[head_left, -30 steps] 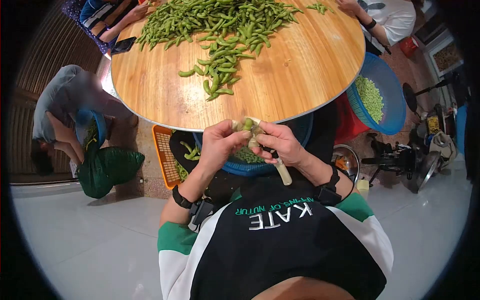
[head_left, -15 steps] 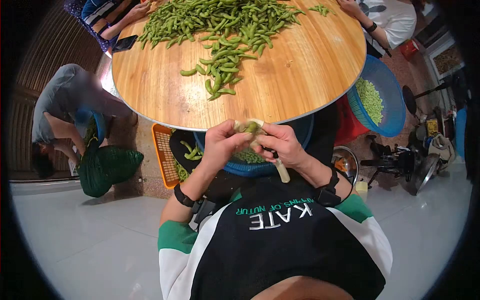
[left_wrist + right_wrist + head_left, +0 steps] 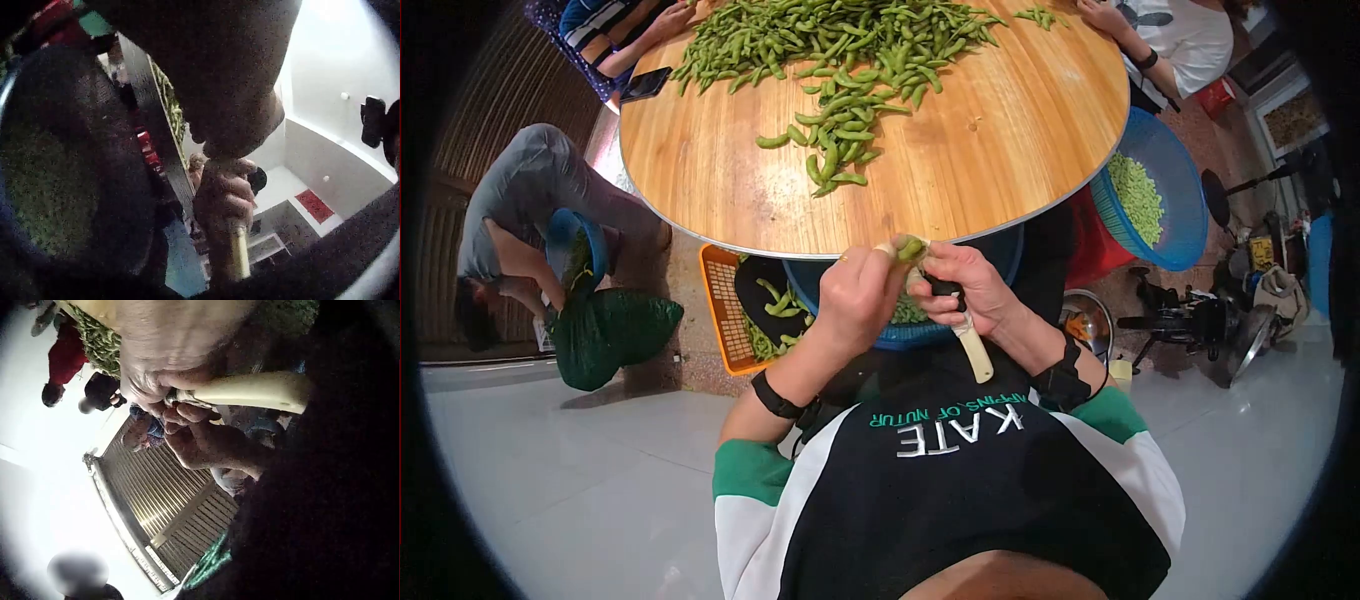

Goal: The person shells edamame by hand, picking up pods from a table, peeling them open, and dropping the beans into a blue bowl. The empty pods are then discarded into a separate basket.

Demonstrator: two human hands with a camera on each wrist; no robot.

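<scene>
At the near edge of the round table, my left hand (image 3: 855, 300) pinches a green soybean pod (image 3: 911, 248) at its fingertips. My right hand (image 3: 972, 288) meets it from the other side, its thumb and forefinger beside the pod. Its lower fingers curl round a tool with a cream handle (image 3: 975, 357) and a black part near the grip. In the right wrist view the handle (image 3: 256, 390) sticks out from the palm behind a metal collar; the tool's working end is hidden. A blue basin (image 3: 910, 335) with shelled beans sits below the hands.
A large heap of soybean pods (image 3: 830, 40) covers the far side of the wooden table (image 3: 1000, 160). An orange crate (image 3: 718, 300) stands left of my lap. A blue basket (image 3: 1185, 190) of beans is at right. Another person (image 3: 540, 190) bends by a green sack (image 3: 615, 335).
My left hand has turned so its back shows more, and drawn closer to the right. The tool's handle has swung slightly right and shows more. The bending person at left has shifted with a blue container.
</scene>
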